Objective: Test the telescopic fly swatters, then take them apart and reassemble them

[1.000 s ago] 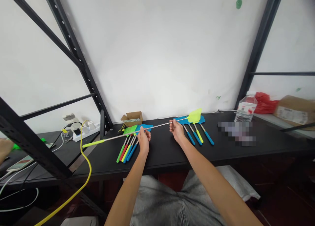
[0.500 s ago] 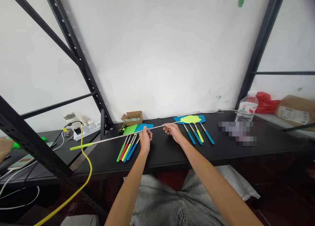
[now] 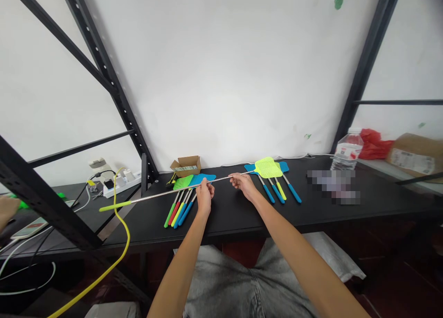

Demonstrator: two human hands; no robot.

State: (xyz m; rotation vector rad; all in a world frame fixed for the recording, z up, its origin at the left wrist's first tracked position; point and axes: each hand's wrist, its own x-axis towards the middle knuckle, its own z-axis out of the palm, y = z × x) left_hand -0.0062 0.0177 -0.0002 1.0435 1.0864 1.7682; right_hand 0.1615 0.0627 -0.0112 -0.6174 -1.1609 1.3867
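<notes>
- The yellow-green fly swatter (image 3: pixel 221 178) is held across the middle of the frame, its handle (image 3: pixel 115 207) at the left and its mesh head (image 3: pixel 268 167) right of centre.
- The rod is pinched between thumb and fingers of the left hand (image 3: pixel 205 195), near the centre of the frame; its fingers are closed on the metal.
- The rod is also pinched by the right hand (image 3: pixel 244 185), just right of centre, on the head's side; the two hands are apart.
- The rod seems best kept straight between both pinches, with any force applied along its length, since a thin rod could be bent by sideways pressure.
- A light but firm pinch is probably enough, as smooth metal may slip.
- Care is called for at the left, where the handle is crossed by the yellow cable (image 3: pixel 126 239); whether they touch cannot be told.
- The row of swatters at centre left (image 3: pixel 187 213) and the row right of centre (image 3: pixel 278 195), both on the black table (image 3: pixel 228 221), are best left undisturbed.
</notes>
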